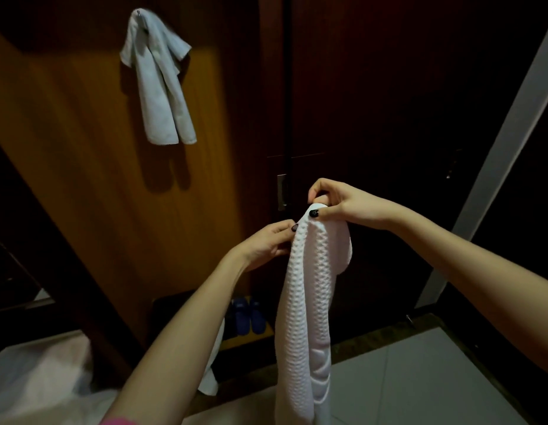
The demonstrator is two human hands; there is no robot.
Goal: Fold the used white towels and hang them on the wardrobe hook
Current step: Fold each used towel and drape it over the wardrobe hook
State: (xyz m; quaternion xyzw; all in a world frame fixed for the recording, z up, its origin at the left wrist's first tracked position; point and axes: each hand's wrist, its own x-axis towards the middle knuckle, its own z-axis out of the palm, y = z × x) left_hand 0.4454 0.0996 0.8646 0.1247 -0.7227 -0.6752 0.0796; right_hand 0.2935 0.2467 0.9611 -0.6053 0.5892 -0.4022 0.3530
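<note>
One towel (pixel 162 87) hangs on the hook (pixel 139 14). The second towel (pixel 309 286) hangs doubled in mid-air, well below it: right hand (pixel 337 204) pinches the top fold, left hand (pixel 266 243) pinches the edge beside. Folding judged near done; next, lift it up-left onto the hook.

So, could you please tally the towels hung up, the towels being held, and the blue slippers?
Hung towel: 1
Held waffle towel: 1
Blue slippers: 2
Total: 4
</note>
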